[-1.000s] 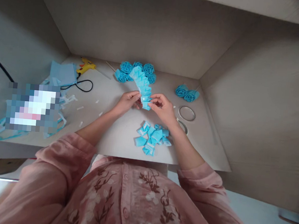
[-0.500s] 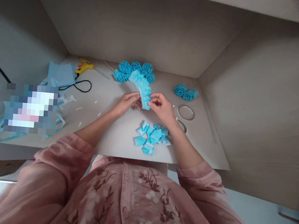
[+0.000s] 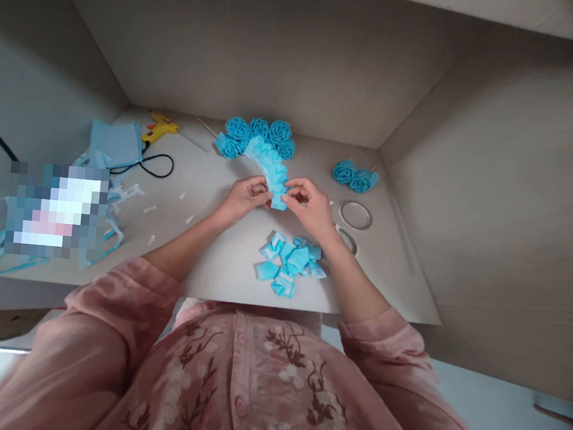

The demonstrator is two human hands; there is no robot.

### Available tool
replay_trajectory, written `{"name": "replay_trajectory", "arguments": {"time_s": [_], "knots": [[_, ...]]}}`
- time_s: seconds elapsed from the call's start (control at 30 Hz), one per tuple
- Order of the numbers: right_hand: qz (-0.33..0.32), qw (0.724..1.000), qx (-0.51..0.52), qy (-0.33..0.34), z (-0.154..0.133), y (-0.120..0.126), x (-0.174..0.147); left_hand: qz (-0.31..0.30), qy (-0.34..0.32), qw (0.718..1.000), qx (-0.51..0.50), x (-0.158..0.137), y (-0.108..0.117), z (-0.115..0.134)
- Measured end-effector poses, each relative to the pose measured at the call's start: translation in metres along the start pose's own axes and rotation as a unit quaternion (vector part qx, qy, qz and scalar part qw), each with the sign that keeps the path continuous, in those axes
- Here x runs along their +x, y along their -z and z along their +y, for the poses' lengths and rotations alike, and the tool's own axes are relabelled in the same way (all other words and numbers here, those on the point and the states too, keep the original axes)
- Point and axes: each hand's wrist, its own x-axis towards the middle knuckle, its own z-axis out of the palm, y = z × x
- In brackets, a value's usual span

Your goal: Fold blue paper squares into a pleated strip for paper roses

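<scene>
A curved strip of overlapping light-blue folded petals point(image 3: 270, 161) hangs above the table between my hands. My left hand point(image 3: 246, 198) pinches its lower left edge, fingers partly behind it. On the other side, my right hand point(image 3: 310, 205) grips the same end with thumb and fingertips. The strip's upper end overlaps a cluster of blue rolled flowers point(image 3: 258, 129) in the view. Below my hands lies a loose pile of blue folded petals point(image 3: 292, 259), some showing white patches.
A yellow glue gun point(image 3: 161, 127) with a black cord lies back left, beside folded blue sheets point(image 3: 116, 143). Two blue flowers point(image 3: 355, 175) and a tape ring point(image 3: 355, 215) are on the right; another ring is partly behind my right wrist. White scraps point(image 3: 150, 209) dot the left.
My left thumb has shifted right onto the strip's lower end. Both hands stay at nearly the same spot, and the view has moved slightly.
</scene>
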Motion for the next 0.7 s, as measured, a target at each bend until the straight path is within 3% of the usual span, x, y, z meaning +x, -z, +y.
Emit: {"name": "replay_trajectory", "arguments": {"time_s": [0.1,0.3,0.5,0.7], "knots": [[0.003,1.000,0.000,-0.002,-0.002,0.000,0.000,0.021,-0.012,0.999,0.021,0.001,0.000,-0.003],[0.078,0.995,0.048,-0.035,-0.001,0.005,0.002,0.071,-0.025,0.997,0.014,0.002,0.002,-0.004],[-0.024,0.992,0.115,-0.054,0.013,0.001,0.006,0.054,-0.021,0.998,0.011,0.000,-0.002,-0.003],[-0.032,0.993,0.106,-0.052,0.021,-0.004,0.005,0.032,0.000,0.999,0.015,-0.002,-0.007,-0.005]]}}
